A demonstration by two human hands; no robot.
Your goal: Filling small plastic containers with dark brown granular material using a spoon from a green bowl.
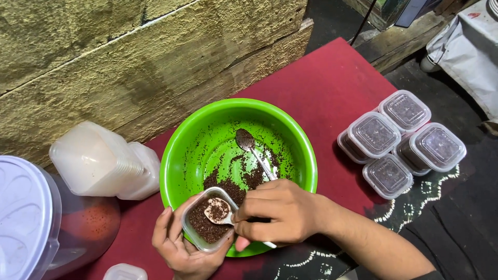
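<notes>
Seen from above: a person's left hand [181,249] cups a small clear plastic tub [207,220] at the bowl's 6 o'clock rim, fingers wrapped round its sides. The tub is squarish w/ rounded corners, lid off, nearly full of dark brown granules. The right hand [282,212] is closed on the handle of a small spoon [218,210], its bowl resting on the granules inside the tub & dusted w/ the same stuff.

The green plastic bowl [238,171] sits centre on a red cloth [332,88]; loose brown granules speckle its walls, w/ a thicker patch toward 6 o'clock. A second metal spoon [251,150] lies inside, bowl end at about 12, handle running down toward the right hand.

At 3 o'clock from the bowl, a cluster of sealed tubs [402,137] — same squarish shape, clear lids on, dark contents showing through; five tops visible, some stacked. At 9 o'clock, a nested stack of empty translucent tubs [104,161] lies on its side. Further out, at 8 o'clock, a big clear jar w/ a pale lid [31,218] holds a reddish-brown mass. One more lidded tub [124,272] peeks in at 7 o'clock, cut by the frame edge.
</notes>
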